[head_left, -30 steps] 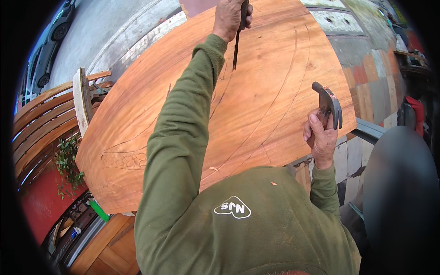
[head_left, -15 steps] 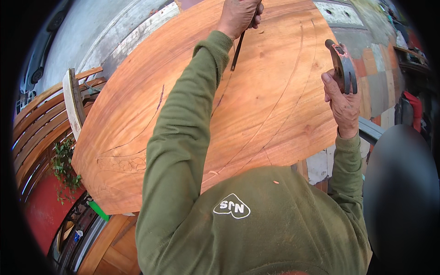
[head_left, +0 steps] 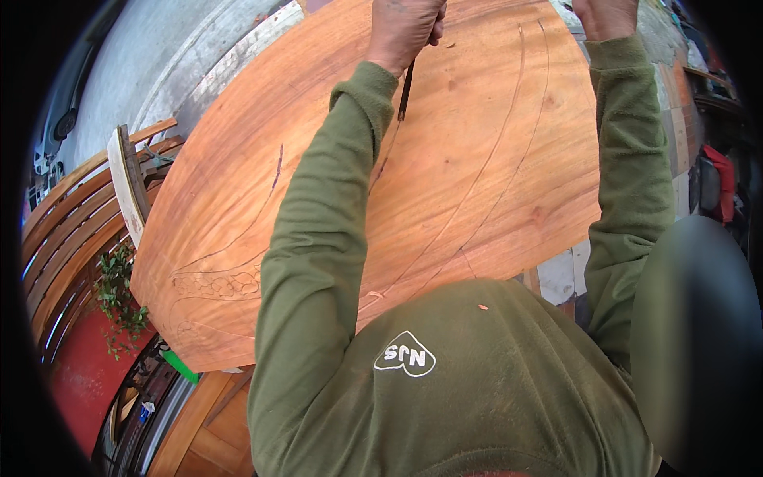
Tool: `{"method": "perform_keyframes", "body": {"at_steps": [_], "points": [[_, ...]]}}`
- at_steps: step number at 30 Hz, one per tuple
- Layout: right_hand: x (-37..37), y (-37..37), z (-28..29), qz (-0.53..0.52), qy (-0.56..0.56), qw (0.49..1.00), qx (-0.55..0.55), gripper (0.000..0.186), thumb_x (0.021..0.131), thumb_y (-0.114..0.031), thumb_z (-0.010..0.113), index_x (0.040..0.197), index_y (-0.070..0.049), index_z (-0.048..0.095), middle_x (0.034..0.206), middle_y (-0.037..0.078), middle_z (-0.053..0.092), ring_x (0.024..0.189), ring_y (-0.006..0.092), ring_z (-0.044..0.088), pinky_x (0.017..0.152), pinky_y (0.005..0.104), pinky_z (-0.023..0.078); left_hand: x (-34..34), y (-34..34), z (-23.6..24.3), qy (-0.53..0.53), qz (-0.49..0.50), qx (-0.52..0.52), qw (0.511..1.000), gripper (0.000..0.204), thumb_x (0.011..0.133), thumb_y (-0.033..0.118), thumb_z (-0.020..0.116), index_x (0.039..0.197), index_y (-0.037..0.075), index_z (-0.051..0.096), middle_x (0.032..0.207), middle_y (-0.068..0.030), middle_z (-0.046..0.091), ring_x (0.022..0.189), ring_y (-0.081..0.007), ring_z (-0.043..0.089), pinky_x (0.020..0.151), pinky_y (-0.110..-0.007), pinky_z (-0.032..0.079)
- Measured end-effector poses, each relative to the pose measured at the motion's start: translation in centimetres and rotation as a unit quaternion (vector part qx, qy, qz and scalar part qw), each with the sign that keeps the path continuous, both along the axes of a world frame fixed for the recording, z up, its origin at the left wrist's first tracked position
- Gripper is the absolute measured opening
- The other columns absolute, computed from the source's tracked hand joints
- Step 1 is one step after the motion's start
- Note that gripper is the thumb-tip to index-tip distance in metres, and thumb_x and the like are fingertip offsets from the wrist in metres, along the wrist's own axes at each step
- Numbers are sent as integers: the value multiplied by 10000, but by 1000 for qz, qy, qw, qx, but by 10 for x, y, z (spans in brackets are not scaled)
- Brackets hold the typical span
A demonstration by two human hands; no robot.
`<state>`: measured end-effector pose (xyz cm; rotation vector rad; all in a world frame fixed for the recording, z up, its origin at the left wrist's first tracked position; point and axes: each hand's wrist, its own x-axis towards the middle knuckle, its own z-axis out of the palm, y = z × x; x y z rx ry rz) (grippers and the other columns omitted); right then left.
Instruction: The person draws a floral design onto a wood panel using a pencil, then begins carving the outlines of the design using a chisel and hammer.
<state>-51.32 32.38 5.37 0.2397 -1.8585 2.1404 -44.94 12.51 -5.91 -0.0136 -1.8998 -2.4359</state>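
My left hand (head_left: 404, 32) is closed at the top edge around a slim dark carving chisel (head_left: 405, 94), its upper end hidden in my grip. The chisel's tip meets a drawn line on a broad, rounded wooden panel (head_left: 477, 207). Curved pencil and cut lines run across the panel, with a small leafy pattern sketched at its left end. My right hand (head_left: 608, 17) is raised at the upper right, beyond the panel's edge. Only its back and wrist show; its fingers, and whatever they hold, are cut off by the picture's top.
Wooden slats (head_left: 79, 199) and a pale upright board (head_left: 129, 183) stand on the left, by a green plant (head_left: 118, 298). Brown wooden panelling (head_left: 218, 425) lies below. A red cloth (head_left: 719, 183) hangs at the right, and a dark rounded shape (head_left: 703, 342) blocks the lower right.
My right hand has risen toward the top edge, taking what looks like a claw hammer out of sight. My left hand and the chisel have shifted slightly up and left in the picture.
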Motion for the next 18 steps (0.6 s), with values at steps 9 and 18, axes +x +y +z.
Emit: {"method": "perform_keyframes", "body": {"at_steps": [9, 18], "points": [[-26, 7, 2, 142, -78, 956, 245, 575, 977, -113, 670, 1513, -80, 467, 890, -12, 590, 634, 64, 533, 511, 225, 440, 1, -4, -1, -26, -31, -25, 999, 262, 1014, 306, 714, 945, 116, 548, 595, 41, 513, 417, -56, 469, 373, -232, 369], [-18, 0, -54, 336, -54, 880, 331, 716, 936, -38, 691, 1598, -110, 429, 925, -40, 534, 811, 51, 466, 677, 224, 418, 11, -11, 4, -65, -26, -49, 996, 230, 1019, 290, 702, 982, 109, 566, 600, 42, 515, 418, -51, 469, 376, -227, 379]]}}
